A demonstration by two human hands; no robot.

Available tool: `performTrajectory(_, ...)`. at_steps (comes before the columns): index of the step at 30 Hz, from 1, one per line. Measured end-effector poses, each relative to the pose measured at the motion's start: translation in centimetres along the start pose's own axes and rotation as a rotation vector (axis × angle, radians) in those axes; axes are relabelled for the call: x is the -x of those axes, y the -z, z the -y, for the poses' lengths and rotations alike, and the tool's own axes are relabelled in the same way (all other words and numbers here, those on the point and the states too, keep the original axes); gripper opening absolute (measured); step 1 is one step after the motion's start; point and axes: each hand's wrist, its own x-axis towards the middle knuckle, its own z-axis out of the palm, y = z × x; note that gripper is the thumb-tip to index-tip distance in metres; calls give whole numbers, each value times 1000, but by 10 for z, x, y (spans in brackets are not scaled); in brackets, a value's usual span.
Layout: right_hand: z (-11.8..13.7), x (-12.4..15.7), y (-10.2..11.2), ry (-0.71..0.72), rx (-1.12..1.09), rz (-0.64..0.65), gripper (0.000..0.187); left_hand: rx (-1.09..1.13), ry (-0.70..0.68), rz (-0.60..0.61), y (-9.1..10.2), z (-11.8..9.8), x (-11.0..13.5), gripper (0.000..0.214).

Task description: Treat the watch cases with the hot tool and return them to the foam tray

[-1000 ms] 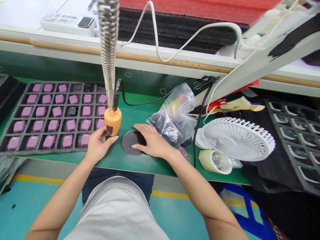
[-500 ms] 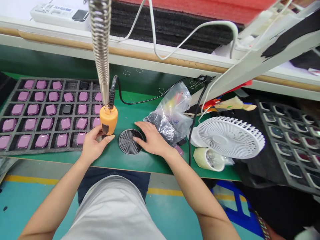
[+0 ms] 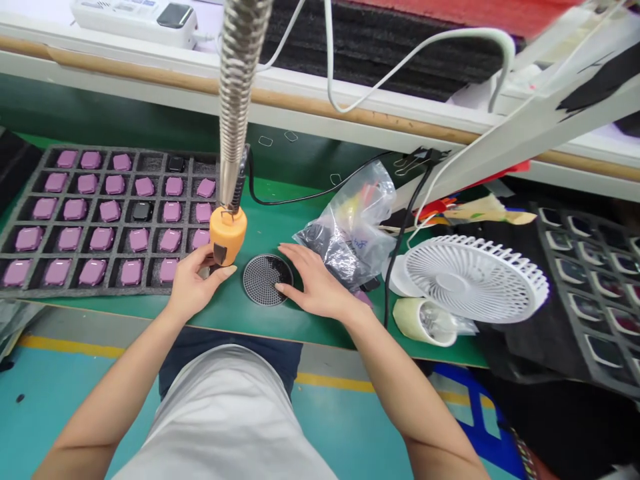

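An orange electric screwdriver hangs upright from a metal coil spring, its cord rising behind it. My left hand is at its lower end, thumb and fingers curled around something dark beneath it that the tool mostly hides. Just to the right lies a round black perforated screw tray on the green bench. My right hand rests over this tray's right side, fingers stretched and thumb on its edge; it grips nothing I can see. Left of my hands is a grey foam tray of purple watch cases, with two black ones among them.
A clear plastic bag lies beyond my right hand, a black cable beside it. Farther right are a white fan, a pale cup and a foam tray of dark screens. A white shelf runs along the back.
The whole view has shifted, so the bench things appear slightly to the right. Both hands keep nearly the same places by the screwdriver and the round tray.
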Motion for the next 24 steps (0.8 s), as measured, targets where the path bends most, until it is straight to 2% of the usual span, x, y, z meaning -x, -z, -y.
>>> performTrajectory(6,3,6,6,-23,-85,3,68,-25,-57,12,0,0,-2,43)
performTrajectory(11,30,-2,13,27,-285,-133,77,-160,-179,5,-9,-12,1,38)
performTrajectory(14,56,-14,-1,148,-473,-221,84,-280,-285,52,-23,-25,8,38)
performTrajectory(17,77,-21,-23,222,-676,-401,64,-363,-369,115,-39,-35,20,42)
performTrajectory(19,86,-20,-33,225,-805,-522,53,-408,-419,150,-44,-36,31,44)
performTrajectory(21,91,-16,-35,191,-911,-590,52,-465,-441,143,-37,-33,42,38)
performTrajectory(24,95,-8,-27,96,-1002,-670,55,-594,-346,-23,-9,-18,55,23)
